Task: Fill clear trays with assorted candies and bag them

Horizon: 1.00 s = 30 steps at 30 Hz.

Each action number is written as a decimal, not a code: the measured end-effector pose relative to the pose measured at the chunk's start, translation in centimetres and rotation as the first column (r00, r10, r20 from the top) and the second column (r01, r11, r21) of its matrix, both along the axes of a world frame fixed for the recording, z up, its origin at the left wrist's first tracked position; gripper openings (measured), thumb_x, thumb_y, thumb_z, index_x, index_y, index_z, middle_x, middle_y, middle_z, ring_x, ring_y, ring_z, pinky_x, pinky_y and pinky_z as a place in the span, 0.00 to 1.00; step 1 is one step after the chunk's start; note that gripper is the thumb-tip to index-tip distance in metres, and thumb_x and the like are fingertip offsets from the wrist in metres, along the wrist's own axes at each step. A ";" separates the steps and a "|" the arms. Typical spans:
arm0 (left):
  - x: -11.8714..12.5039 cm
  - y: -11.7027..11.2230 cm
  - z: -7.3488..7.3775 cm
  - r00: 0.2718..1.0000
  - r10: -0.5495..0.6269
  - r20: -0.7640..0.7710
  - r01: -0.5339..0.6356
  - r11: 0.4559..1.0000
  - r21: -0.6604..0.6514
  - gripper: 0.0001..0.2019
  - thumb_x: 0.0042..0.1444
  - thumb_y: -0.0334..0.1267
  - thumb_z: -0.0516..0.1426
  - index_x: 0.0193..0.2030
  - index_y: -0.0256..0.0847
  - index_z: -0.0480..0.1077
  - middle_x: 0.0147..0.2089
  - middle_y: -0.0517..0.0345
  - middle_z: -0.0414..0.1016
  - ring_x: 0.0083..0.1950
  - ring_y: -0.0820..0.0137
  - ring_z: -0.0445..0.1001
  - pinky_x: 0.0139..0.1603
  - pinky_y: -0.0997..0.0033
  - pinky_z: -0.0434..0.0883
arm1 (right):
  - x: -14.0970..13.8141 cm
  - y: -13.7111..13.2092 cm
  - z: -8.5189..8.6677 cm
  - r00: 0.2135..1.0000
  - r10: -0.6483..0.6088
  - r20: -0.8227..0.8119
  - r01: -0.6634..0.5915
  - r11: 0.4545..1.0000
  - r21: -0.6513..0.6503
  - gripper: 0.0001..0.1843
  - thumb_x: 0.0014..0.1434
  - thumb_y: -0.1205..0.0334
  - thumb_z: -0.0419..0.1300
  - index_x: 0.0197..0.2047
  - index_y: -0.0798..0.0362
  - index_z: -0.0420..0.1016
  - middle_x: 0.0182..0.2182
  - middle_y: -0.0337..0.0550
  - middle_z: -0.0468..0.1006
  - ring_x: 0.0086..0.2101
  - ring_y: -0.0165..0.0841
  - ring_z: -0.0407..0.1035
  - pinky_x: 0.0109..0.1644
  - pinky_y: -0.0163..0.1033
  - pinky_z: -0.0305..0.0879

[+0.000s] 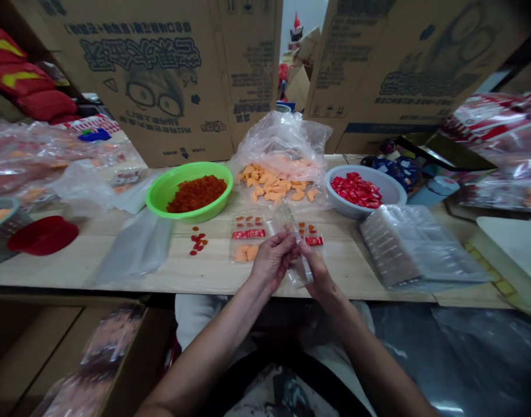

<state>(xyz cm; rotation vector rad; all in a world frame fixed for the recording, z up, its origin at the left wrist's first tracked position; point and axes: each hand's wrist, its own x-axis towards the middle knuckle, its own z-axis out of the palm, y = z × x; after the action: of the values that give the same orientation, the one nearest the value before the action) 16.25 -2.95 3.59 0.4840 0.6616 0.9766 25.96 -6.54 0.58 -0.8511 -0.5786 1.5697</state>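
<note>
Currently both hands meet over the near-center part of the table [213, 273]. L hand [273, 258]: fingers bent, thumb & index pinching the L side of a clear plastic tray [299, 273]. R hand [316, 269]: fingers closed on the R side of same. Tray is tilted, off-level, approx. mid-table, between two filled trays; contents, if any, n/d (hands + glare).

L filled tray [248, 238]: small orange-red pcs top row, two red packets mid, pale-orange pcs bottom. R filled tray [314, 240]: partly hidden by held tray & R hand; orange-red pcs + red packet visible.

Behind, L to R: green bowl [155, 201] w/ orange-red pcs; open clear bag [287, 134] w/ pale-orange pcs spilling out front; gray-blue bowl [396, 194] w/ red packets. Few loose pcs [198, 242] on table nr green bowl. Far R: stack of clear trays [415, 249].
</note>
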 end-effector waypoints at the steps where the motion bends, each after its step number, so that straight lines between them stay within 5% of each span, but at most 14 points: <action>1: 0.1 0.1 0.0 1.000 -0.004 0.000 0.004 1.000 -0.023 0.19 0.37 0.37 0.74 0.35 0.34 0.75 0.26 0.63 0.74 0.24 0.81 0.70 0.27 0.83 0.69 | 0.0 -0.1 0.0 1.000 -0.030 0.001 0.030 1.000 0.003 0.17 0.57 0.46 0.65 0.47 0.44 0.76 0.41 0.43 0.79 0.49 0.44 0.70 0.46 0.46 0.71; 9: 0.5 0.1 0.7 0.999 -0.009 -0.045 0.010 1.000 0.018 0.19 0.36 0.36 0.74 0.35 0.34 0.77 0.27 0.62 0.76 0.23 0.82 0.70 0.26 0.85 0.69 | 0.3 -0.2 -0.3 0.993 -0.117 -0.002 0.117 0.989 0.089 0.15 0.56 0.44 0.64 0.33 0.47 0.74 0.28 0.39 0.75 0.34 0.36 0.71 0.39 0.42 0.71; 17: 1.4 0.0 1.3 0.998 -0.033 -0.060 0.036 0.998 0.049 0.17 0.37 0.35 0.74 0.34 0.34 0.77 0.28 0.60 0.77 0.24 0.81 0.71 0.27 0.85 0.71 | 1.4 -0.4 0.8 0.997 -0.080 -0.016 0.082 0.990 0.112 0.17 0.53 0.44 0.66 0.31 0.49 0.74 0.27 0.37 0.73 0.31 0.33 0.68 0.36 0.38 0.67; 24: 1.8 -0.4 1.3 0.997 -0.077 -0.025 0.079 0.991 0.107 0.15 0.41 0.40 0.73 0.31 0.33 0.76 0.24 0.61 0.72 0.24 0.80 0.69 0.26 0.83 0.69 | 1.9 -0.7 1.3 0.998 -0.054 0.036 0.046 0.978 0.203 0.14 0.56 0.43 0.64 0.34 0.44 0.74 0.29 0.37 0.74 0.40 0.38 0.71 0.45 0.43 0.71; 30: 2.0 -0.5 1.9 0.997 -0.073 -0.028 0.075 0.994 0.081 0.16 0.38 0.37 0.74 0.32 0.33 0.77 0.25 0.62 0.72 0.23 0.82 0.67 0.25 0.83 0.66 | 2.0 -0.6 1.8 0.997 -0.072 0.027 0.066 0.978 0.200 0.17 0.55 0.42 0.65 0.31 0.47 0.72 0.27 0.37 0.71 0.37 0.36 0.69 0.44 0.42 0.69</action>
<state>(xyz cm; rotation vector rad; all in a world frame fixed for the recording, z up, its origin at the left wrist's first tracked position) 18.27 -3.46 5.51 0.5899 0.6229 0.9312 28.00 -7.18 2.41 -0.7394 -0.7104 1.4105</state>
